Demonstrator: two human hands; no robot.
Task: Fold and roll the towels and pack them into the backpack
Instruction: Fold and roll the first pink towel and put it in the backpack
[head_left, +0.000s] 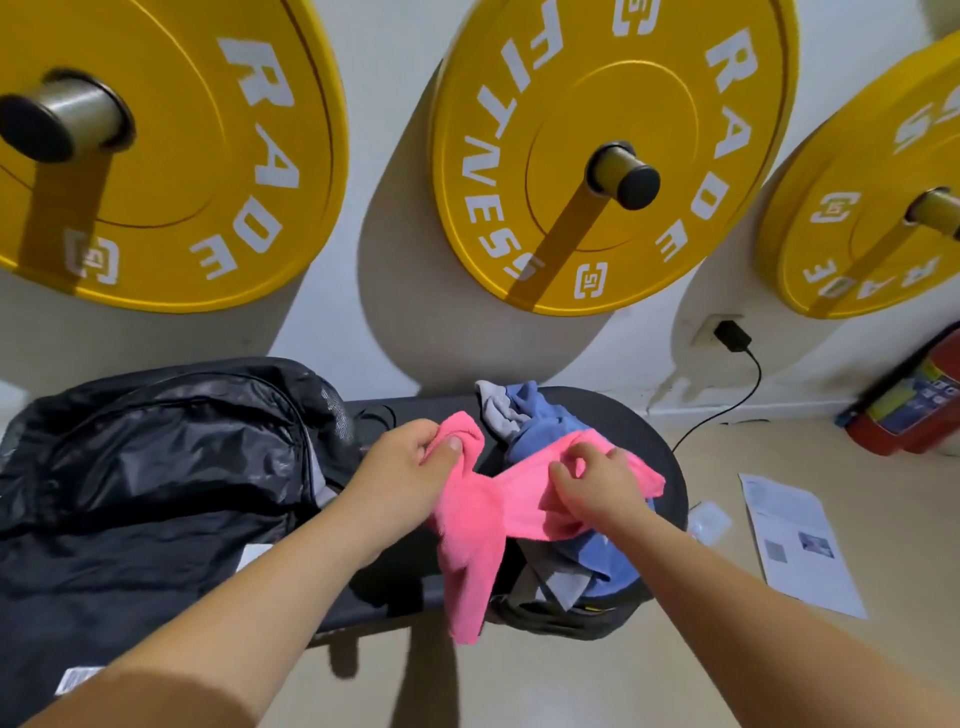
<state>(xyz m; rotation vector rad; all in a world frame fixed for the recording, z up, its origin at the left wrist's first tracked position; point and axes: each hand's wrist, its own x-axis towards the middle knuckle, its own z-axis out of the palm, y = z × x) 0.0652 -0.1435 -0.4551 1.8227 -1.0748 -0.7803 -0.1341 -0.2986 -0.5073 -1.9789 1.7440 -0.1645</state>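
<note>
A pink towel (480, 525) hangs crumpled between both hands above a black bench (660, 447). My left hand (402, 467) pinches one bunched corner of it with thumb and fingers. My right hand (597, 483) grips the other end, fingers curled into the cloth. Beneath and behind the pink towel lie a blue towel (540, 415) and a grey towel (498, 410) in a loose heap on the bench. A black backpack (156, 467) lies open on the left side of the bench, its flap raised.
Three yellow weight plates (597, 156) hang on pegs on the white wall behind. A black charger with cable (732, 338) is plugged in at the wall. A red fire extinguisher (914, 400) lies at the right. A printed paper sheet (795, 540) lies on the floor.
</note>
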